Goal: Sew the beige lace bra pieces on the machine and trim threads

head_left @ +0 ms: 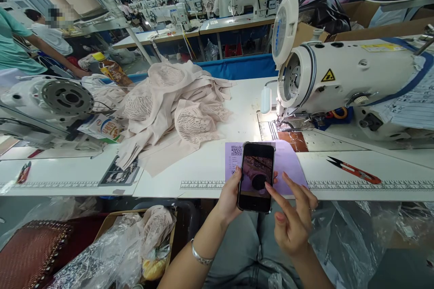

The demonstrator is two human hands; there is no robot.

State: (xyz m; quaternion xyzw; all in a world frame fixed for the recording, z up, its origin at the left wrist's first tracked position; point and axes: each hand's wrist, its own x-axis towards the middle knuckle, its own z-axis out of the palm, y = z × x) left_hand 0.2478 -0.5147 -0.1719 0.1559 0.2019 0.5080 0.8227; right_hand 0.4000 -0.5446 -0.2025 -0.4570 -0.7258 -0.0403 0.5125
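Observation:
My left hand [229, 198] is wrapped round the left side of a black smartphone [257, 162], held upright over the table's front edge. The phone's screen is lit and shows a dark round shape on a picture. My right hand [295, 216] has its fingers apart, and its index fingertip is at the right edge of the screen. Behind the phone lies a purple sheet [288, 167] with a printed label [233, 156] bearing a QR code. A pile of beige lace bras [176, 108] lies to the left of the phone.
A white sewing machine [339, 72] stands at right, its lamp lit. Red-handled thread snips [356, 170] lie on the right of the table. Another machine [47, 104] and a bottle [113, 70] are at left. Below sits a box [171, 235] with plastic bags. A person [20, 49] stands at far left.

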